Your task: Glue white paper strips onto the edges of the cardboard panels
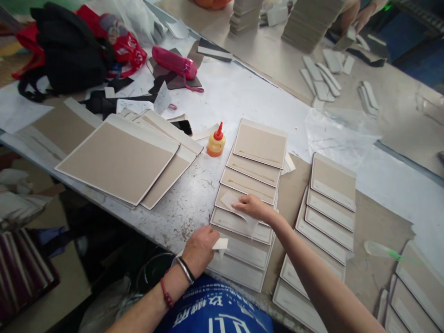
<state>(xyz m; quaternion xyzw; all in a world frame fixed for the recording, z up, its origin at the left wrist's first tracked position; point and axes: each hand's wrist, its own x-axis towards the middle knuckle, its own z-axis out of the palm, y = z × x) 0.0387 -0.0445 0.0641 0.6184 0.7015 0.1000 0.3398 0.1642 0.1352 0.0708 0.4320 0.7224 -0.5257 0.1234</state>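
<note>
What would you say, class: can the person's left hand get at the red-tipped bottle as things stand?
Probably yes: nothing seems to stand between the left hand and the bottle, only flat tabletop beside the overlapping boards. The hand would likely need to put down its pale slip first.

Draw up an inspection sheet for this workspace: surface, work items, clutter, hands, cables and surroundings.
Surface: table, scuffed with dark marks near its front edge.
Work items: overlapping boards in a middle column, the three farthest bearing yellowish streaks; squeeze bottle upright to their left; larger boards farther left.
Clutter: black bag and pink pouch toward the far left.
Hands: left hand holds a small pale strip; right hand holds a thin pale sheet over the middle column.
Cables: nothing seen.
Surroundings: beyond, another work surface with stacked pieces and a co-worker's hand.
</note>
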